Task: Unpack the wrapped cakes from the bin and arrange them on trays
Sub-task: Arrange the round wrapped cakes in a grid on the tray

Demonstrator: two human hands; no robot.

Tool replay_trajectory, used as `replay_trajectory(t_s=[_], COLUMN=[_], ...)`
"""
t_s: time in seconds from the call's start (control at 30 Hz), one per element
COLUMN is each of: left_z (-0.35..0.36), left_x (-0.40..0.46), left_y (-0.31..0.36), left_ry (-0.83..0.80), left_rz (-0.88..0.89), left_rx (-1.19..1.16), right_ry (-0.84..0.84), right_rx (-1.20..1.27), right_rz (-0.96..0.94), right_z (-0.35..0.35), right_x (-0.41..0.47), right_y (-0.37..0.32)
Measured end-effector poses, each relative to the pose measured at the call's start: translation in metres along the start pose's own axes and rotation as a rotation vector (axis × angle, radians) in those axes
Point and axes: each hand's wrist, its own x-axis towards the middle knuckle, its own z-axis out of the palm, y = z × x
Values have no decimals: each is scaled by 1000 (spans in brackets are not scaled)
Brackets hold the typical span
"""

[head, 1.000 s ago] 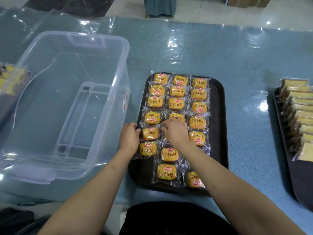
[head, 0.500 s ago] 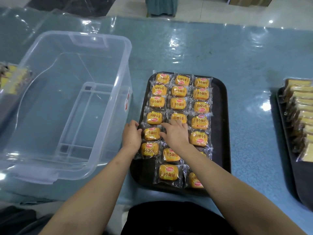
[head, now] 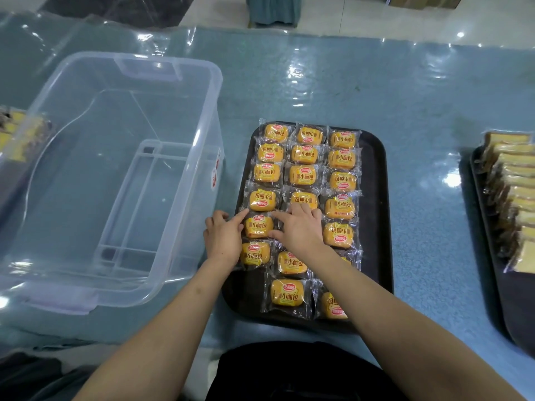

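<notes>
A dark tray [head: 376, 198] in front of me holds several yellow wrapped cakes in three columns. My left hand [head: 223, 238] is at the tray's left edge, its forefinger and thumb pinching the left side of one wrapped cake [head: 259, 225] in the left column. My right hand [head: 301, 230] lies over the middle column, and its forefinger and thumb pinch the right side of the same cake. The clear plastic bin [head: 215, 111] stands left of the tray, with nothing visible inside.
At the right edge, a second dark tray [head: 492, 285] carries a row of wrapped pale cake slices [head: 518, 198]. More yellow packets [head: 14, 134] show behind the bin at far left. The table [head: 419, 111] has a shiny blue-grey plastic cover.
My right hand slid left from the middle column towards the left-column cake. My left hand's forefinger stretched out to that cake's left edge.
</notes>
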Motion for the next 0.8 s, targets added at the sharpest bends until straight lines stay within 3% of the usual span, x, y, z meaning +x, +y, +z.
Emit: replay_trajectory(t_s=[0.23, 0.37, 0.53, 0.8], left_z=[1, 0, -9, -4], left_x=[3, 6, -12, -48], left_y=[0, -4, -9, -32], left_ry=[-2, -11, 54, -21], left_rz=[-18, -15, 76, 93], left_rx=[3, -151, -165, -124], right_ry=[-27, -38, 80, 142], right_rx=[-9, 6, 113, 84], right_rz=[18, 19, -34, -176], right_z=[-4, -7, -1, 18], right_x=[4, 5, -14, -53], right_y=[-3, -4, 2, -4])
